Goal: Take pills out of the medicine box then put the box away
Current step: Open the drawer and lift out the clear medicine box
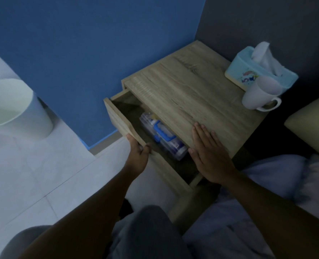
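The half-open wooden drawer leaves a narrow gap above the clear plastic medicine box with blue handle. The overhanging wooden nightstand top covers its rear, where the flat right hand rests.

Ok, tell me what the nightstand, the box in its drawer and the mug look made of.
Light wooden nightstand: matte wood-grain board, probably laminate; streaked grain shows on its top. Clear box with blue handle in the open drawer: transparent plastic, glossy, contents faintly visible through it. White handled mug: smooth and matte, plastic or ceramic; the dim light leaves that open.
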